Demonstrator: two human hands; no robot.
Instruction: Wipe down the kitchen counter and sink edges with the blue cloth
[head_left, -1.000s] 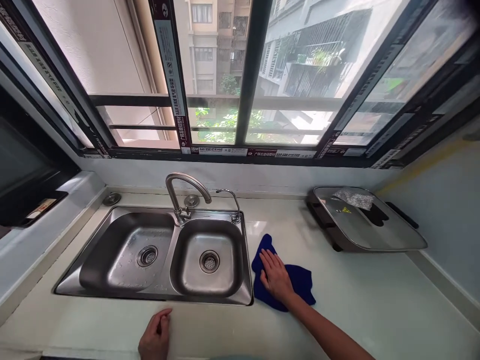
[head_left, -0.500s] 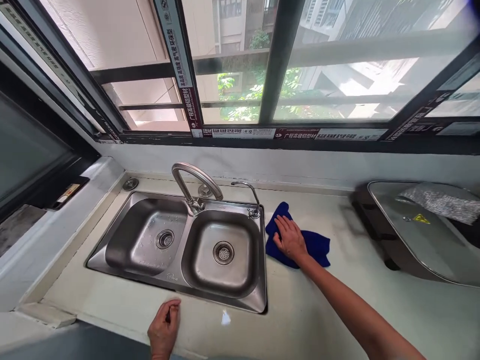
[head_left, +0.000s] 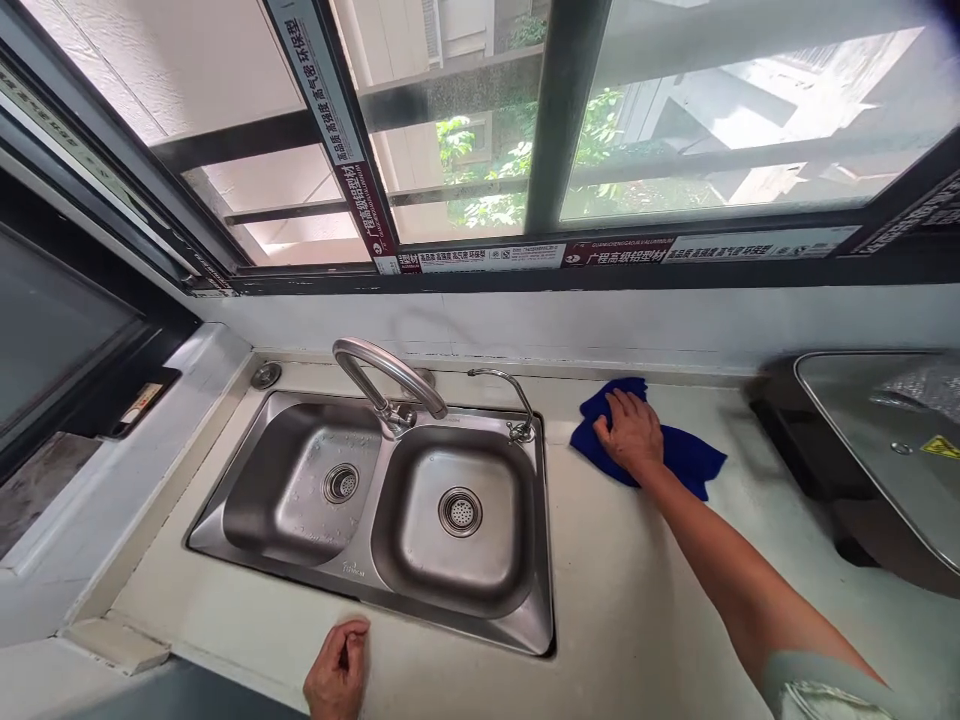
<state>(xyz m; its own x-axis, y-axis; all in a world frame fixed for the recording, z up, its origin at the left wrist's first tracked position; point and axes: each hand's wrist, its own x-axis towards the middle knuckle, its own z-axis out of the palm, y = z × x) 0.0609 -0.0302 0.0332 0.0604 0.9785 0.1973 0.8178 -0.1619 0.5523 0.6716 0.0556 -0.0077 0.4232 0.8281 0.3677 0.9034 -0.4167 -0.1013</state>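
On the pale counter, right of the sink, my right hand presses down on a dark blue cloth. Its fingers lie close together over the cloth's left part, gripping it against the surface; the palm hides the middle. The cloth is spread unevenly, with loose corners to either side. My left hand rests at the counter's front edge, loosely curled with nothing visible in it. Between the hands is a stainless steel double sink with two bowls, and a few water drops show in the left one.
A curved main faucet and a thin small tap rise behind the sink. An appliance with a glass lid stands at the right, with a silvery wrap on top. A black-framed window runs along the back wall.
My right hand has slid the blue cloth right and slightly back, away from the sink's edge. The view has shifted a little. My left hand stays curled at the front edge.
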